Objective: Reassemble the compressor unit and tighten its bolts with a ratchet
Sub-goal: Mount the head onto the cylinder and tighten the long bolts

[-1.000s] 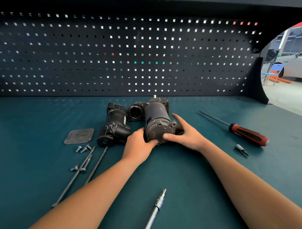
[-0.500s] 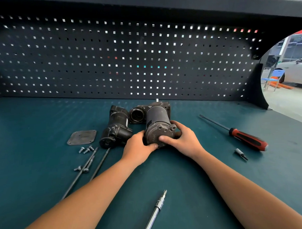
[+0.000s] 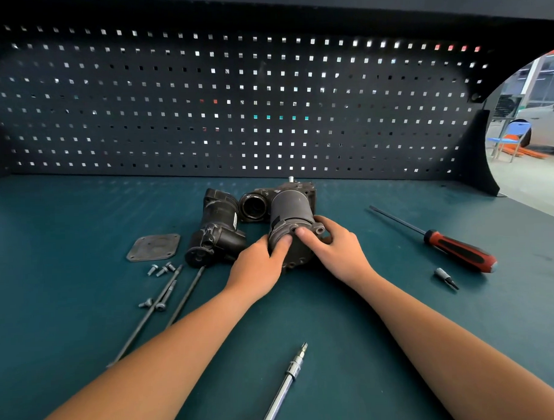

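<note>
A grey cylindrical compressor motor (image 3: 289,207) lies mid-bench with its end cap toward me, its far end against a dark housing (image 3: 260,204) that has a round opening. My left hand (image 3: 259,267) grips the cap's left side, thumb on its face. My right hand (image 3: 336,248) grips the right side, thumb also pressing the face. A separate black compressor part (image 3: 217,234) lies to the left. The chrome ratchet (image 3: 285,388) lies near the front edge between my forearms.
A flat square cover plate (image 3: 153,247), several small bolts (image 3: 161,270) and long through-bolts (image 3: 153,311) lie at the left. At the right are a red-handled screwdriver (image 3: 456,250) and a small bit (image 3: 446,277). A pegboard (image 3: 234,101) closes the back.
Both thumbs have slid up onto the end cap's face and my right hand's fingers have wrapped closer round the motor. The view has tilted slightly.
</note>
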Available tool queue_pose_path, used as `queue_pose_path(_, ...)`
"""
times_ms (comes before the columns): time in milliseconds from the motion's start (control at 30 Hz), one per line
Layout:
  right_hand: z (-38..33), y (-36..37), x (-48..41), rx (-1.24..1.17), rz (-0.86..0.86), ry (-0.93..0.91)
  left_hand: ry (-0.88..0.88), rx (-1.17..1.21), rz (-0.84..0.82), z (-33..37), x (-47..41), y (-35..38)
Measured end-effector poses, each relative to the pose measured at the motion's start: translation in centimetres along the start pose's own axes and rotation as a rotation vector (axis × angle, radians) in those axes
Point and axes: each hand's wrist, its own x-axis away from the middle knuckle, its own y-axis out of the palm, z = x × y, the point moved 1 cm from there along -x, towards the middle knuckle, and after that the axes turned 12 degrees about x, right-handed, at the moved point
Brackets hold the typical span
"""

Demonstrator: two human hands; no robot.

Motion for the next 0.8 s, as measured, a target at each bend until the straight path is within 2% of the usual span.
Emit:
queue_pose_path(167, -0.3, -0.1, -0.2, 0.112, -0.013, 0.013, -0.071, -0.097, -0.028, 0.4, 0.1, 0.1)
queue_pose_path(267, -0.6, 0.0, -0.1, 0.153, -0.033, 0.020, -0.094, -0.074, -0.036, 0.7, 0.0, -0.3)
queue_pose_path(367, 0.0, -0.4, -0.2, 0.064, -0.073, 0.000, -0.069, -0.067, -0.038, 0.7, -0.1, -0.7)
queue_pose_path(533, 1.1, -0.8, -0.2, -0.246, -0.155, -0.022, -0.054, -0.024, -0.032, 0.4, -0.1, -1.7)
queue_pose_path(800, 1.0, -0.8, -0.5, -0.208, -0.121, -0.034, -0.041, -0.134, -0.044, -0.2, -0.3, -2.0)
